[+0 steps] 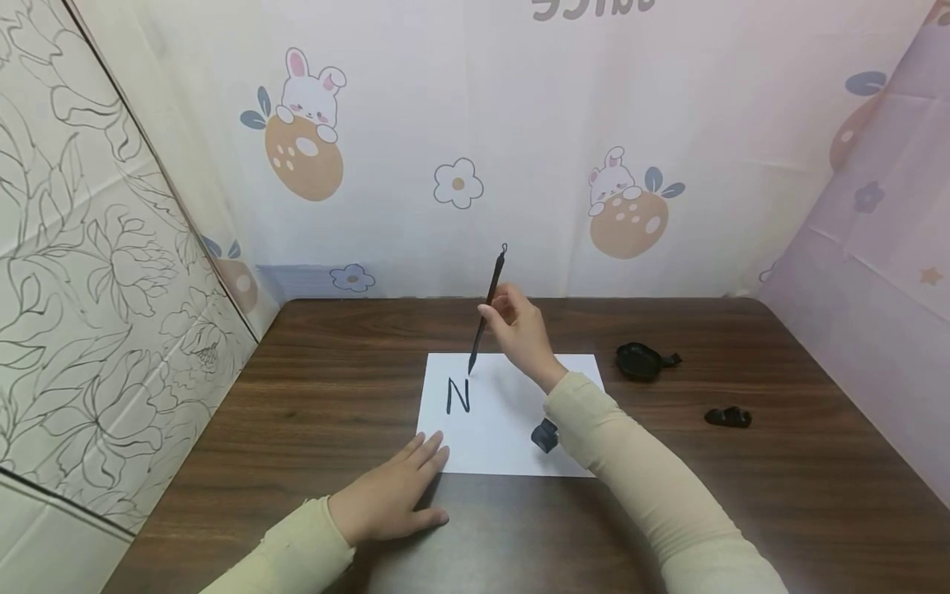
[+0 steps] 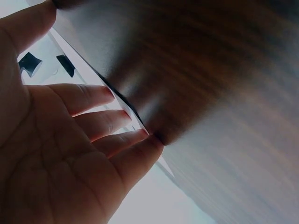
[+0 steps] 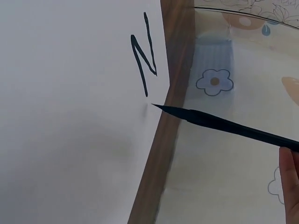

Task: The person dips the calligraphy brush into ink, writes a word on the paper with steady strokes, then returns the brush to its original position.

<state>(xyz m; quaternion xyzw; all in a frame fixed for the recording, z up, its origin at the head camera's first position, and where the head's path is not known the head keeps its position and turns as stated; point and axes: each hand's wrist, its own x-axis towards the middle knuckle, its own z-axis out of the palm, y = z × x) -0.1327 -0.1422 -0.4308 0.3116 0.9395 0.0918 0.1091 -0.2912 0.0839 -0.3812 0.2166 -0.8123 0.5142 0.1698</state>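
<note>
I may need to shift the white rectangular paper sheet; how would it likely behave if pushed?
The white rectangular paper sheet is probably light and floppy, since its edge looks thin in the left wrist view. It would likely buckle rather than slide, as the left hand rests on its near left corner and a small black object sits on it.

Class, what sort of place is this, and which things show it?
Probably an indoor calligraphy spot: a wood-grained table holds white paper marked with a black N, a right hand holds a brush, and a bunny-print backdrop hangs behind.
</note>
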